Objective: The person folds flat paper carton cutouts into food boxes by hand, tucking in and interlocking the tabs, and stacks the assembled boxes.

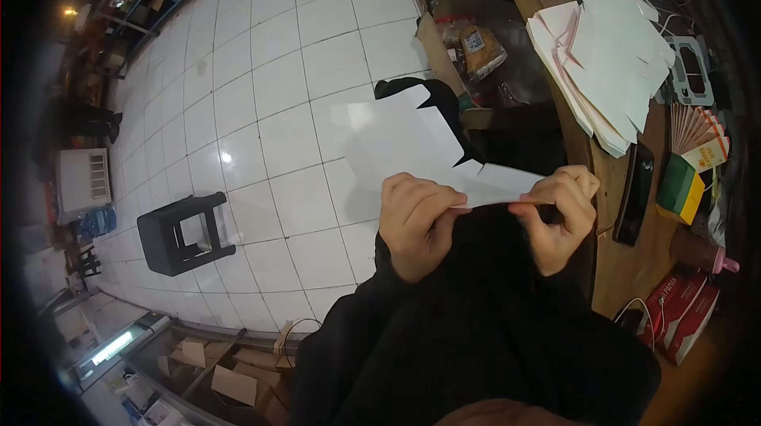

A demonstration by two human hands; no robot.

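Note:
A white die-cut cardboard box blank (412, 141) is held up in front of my body, its notched flaps pointing away from me. My left hand (416, 224) pinches the near edge at its left part, fingers curled over the top and thumb beneath. Farther right along the same edge, my right hand (561, 216) is closed with thumb and fingers on the card. Between the two hands the edge strip looks bent upward. The underside of the blank is hidden from view.
On the wooden table (606, 212) at right lie a stack of similar white blanks (610, 53), a dark phone (634, 194), a green-yellow box (683, 188) and red boxes (682, 311). A black stool (182, 234) lies on the white tiled floor (261, 141). Cardboard pieces (234, 385) fill a lower shelf.

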